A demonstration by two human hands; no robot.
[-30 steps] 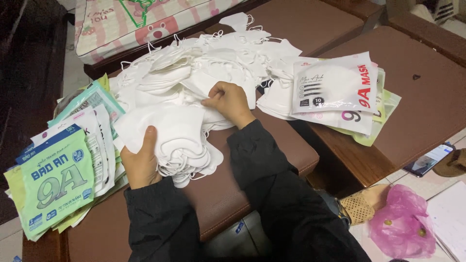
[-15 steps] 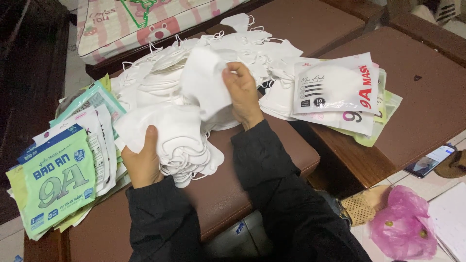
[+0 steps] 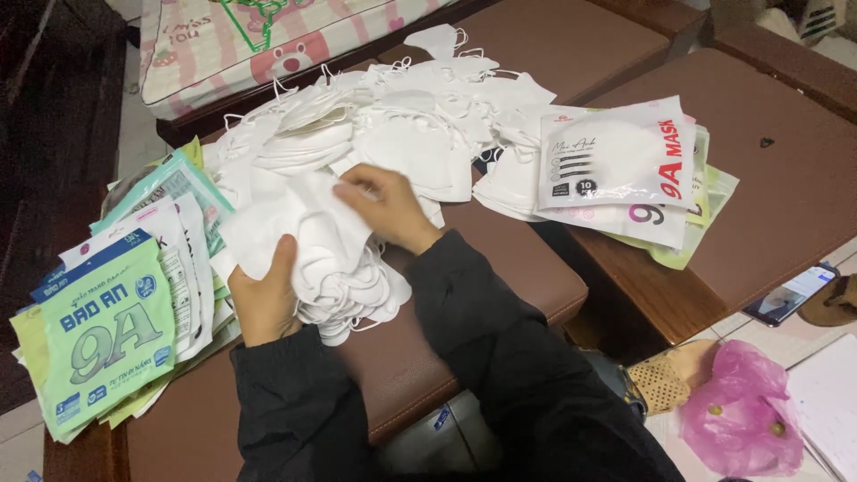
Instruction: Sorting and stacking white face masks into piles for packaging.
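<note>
Head view: right hand [image 3: 386,207] has come down from where it was half a second ago, when it held a single white face mask lifted above the loose heap [image 3: 402,116]. That mask now lies flat on the stack of masks [image 3: 312,259], fingertips pinched on its upper edge. Left hand [image 3: 265,299] is unchanged, thumb on top, clamped on the stack's near edge. So one more mask has joined the stack. Green and white printed pouches [image 3: 107,330] lie just left of the left hand; filled mask packets [image 3: 625,165] sit well right of the right hand.
</note>
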